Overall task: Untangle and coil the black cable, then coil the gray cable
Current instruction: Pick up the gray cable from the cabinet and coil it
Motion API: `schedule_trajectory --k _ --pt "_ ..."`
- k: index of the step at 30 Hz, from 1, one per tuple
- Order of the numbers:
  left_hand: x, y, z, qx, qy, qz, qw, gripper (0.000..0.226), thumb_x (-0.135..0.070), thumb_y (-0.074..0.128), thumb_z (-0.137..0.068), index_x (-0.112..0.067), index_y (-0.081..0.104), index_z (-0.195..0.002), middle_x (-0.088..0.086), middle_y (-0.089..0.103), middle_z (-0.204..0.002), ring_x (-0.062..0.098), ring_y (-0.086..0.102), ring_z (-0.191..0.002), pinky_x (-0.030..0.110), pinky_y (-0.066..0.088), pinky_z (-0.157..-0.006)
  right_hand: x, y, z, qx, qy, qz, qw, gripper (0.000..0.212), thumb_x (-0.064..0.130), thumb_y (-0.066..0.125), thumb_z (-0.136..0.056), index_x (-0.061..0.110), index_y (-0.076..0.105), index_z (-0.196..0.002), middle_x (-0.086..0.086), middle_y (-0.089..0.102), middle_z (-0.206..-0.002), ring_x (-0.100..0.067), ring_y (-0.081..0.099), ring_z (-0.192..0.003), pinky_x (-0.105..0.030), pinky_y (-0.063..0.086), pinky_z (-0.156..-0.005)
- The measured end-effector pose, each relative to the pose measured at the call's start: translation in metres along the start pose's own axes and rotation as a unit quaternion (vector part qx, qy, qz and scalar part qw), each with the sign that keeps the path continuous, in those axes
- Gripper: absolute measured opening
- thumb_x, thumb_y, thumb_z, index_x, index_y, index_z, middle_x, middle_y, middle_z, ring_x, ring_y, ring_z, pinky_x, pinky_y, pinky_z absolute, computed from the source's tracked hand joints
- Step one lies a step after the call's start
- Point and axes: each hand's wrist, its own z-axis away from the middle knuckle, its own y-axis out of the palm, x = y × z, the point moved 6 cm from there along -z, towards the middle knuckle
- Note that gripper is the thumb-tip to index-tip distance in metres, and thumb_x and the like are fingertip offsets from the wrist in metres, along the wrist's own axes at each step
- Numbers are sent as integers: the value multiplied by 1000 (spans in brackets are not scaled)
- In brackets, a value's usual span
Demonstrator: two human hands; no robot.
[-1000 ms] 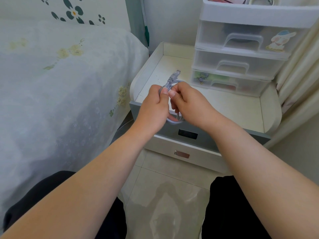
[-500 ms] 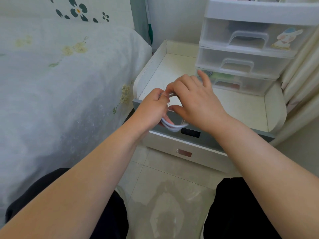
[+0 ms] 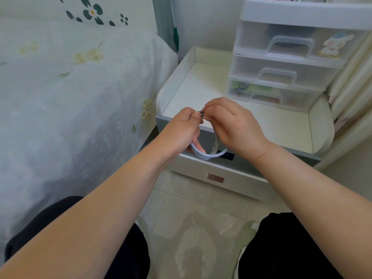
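**Gray cable bundled between both hands at the nightstand's front edge**

Both hands are up over the front lip of the nightstand [image 3: 281, 125]; the left hand [image 3: 182, 131] is curled around the gray cable [image 3: 207, 155], its loops hanging out below the palm in a pale arc; the right hand [image 3: 234, 125] meets it at the top, fingertips pinching the cable's dark metal plug end [image 3: 202, 114] right against the left thumb; so the coil sits under the grip, the connector at it; a short strap-like piece dangles beneath the right palm, what it is I cannot tell; behind, the plastic drawer unit [image 3: 285, 63] stands on the nightstand top; the bed [image 3: 70, 97] lies to the left.
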Motion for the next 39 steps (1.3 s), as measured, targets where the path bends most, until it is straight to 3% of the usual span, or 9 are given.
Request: schedule_trajectory --k 2,5,9,12,15,22,30,35,39 --pt "1 1 0 -2 0 -25 1000 23 -28 29 -104 -17 48 -97 -4 43 -48 23 65 -50 30 46 -56 -1 -1 -1 -1 17 -20 1000 11 5 47 -90 13 51 -96 -13 64 -96 -34 61 -80 -42 50 -56" --pt "2 3 2 5 -10 -12 1000 24 -27 29 -104 -17 47 -92 -6 43 -41 20 63 -44 23 44 -49 -5 0 -1 9 53 -49 997 11 12 41 -91 22 39 -96 -11 62 -100 -29 60 -80 -43 50 -59" --pt "0 0 2 -11 -5 -25 1000 27 -27 30 -104 -19 47 -85 -7 42 -42 20 62 -45 18 41 -43 -6 2 1 29 58 -67 996 13 23 38 -96 20 49 -102 -8 64 -103 -25 60 -89 -42 50 -72" --pt "0 -5 0 -21 -7 -31 999 28 -26 32 -103 -19 48 -81 -8 43 -38 20 61 -44 17 40 -42 -2 8 2 60 34 -56 996 23 29 54 -92 9 62 -100 -6 65 -104 -18 54 -96 -21 41 -85" --pt "0 -5 -1 -8 -6 -23 1000 30 -25 32 -104 -16 46 -80 -8 42 -37 19 59 -41 18 40 -43 -1 8 2 38 20 -30 999 20 24 56 -90 6 65 -95 -8 66 -102 -20 55 -94 -15 35 -79" --pt "-2 -6 -1 -12 7 -48 999 30 -27 30 -104 -15 47 -83 -6 42 -40 19 60 -40 20 39 -44 4 5 3 -24 0 35 999 4 5 60 -86 5 64 -86 -7 69 -95 -29 64 -86 -37 53 -57" --pt "-5 -10 0 -47 40 -125 990 29 -33 28 -104 -15 49 -94 2 49 -62 20 65 -52 29 39 -58 1 10 4 -28 16 -9 999 12 8 52 -90 20 48 -93 -5 71 -95 -30 66 -84 -41 53 -57" --pt "-8 -8 0 -33 66 -216 974 25 -34 29 -103 -17 47 -98 1 53 -67 16 65 -58 27 37 -54 1 8 5 -12 30 -24 999 21 5 49 -88 23 41 -95 -9 68 -97 -30 63 -81 -39 51 -58" --pt "-4 -8 -4 16 61 -235 970 21 -31 32 -103 -23 47 -89 1 55 -67 12 62 -49 32 46 -59 2 13 5 47 38 -10 998 28 0 54 -84 22 44 -97 -3 63 -123 -25 64 -91 -27 45 -60"
